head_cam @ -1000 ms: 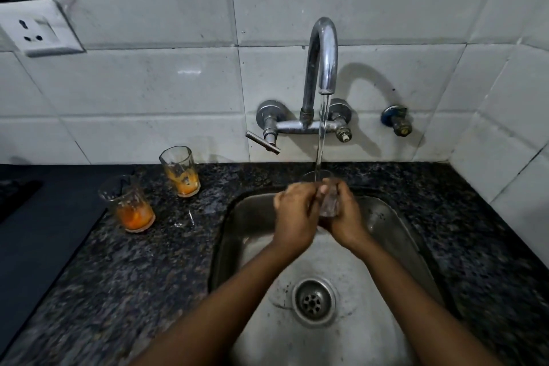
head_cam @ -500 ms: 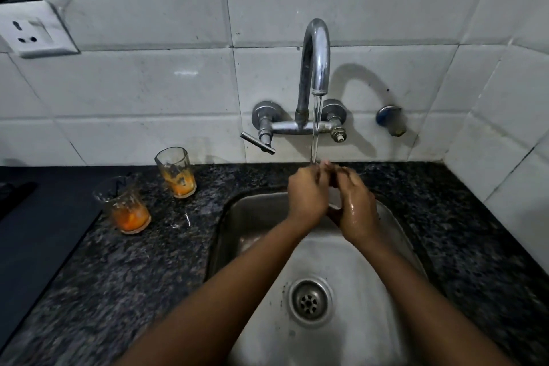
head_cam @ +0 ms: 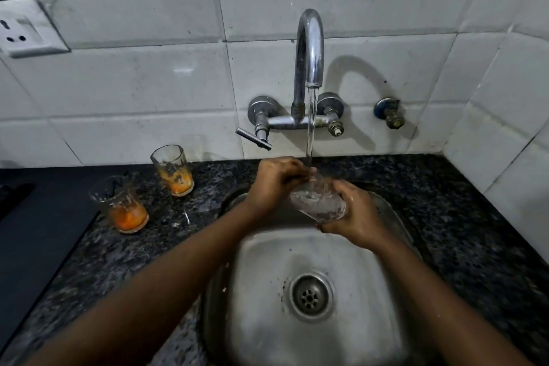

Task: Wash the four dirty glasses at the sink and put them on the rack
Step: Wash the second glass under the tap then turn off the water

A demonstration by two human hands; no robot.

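The clear glass point(head_cam: 318, 200) is lying tilted over the back edge of the steel sink point(head_cam: 386, 291), its long axis running from the mouth up-left under the water stream point(head_cam: 310, 125) to the base down-right, and the right hand point(head_cam: 353, 217) is cupping that base while the left hand point(head_cam: 274, 184) is pinching and rubbing the rim. Both hands are closing on this one smooth, wet, slippery glass. Two ribbed glasses, near point(head_cam: 121, 205) and far point(head_cam: 173, 171), are waiting with orange residue near the back left of the speckled granite counter point(head_cam: 475, 246); no rack is showing.
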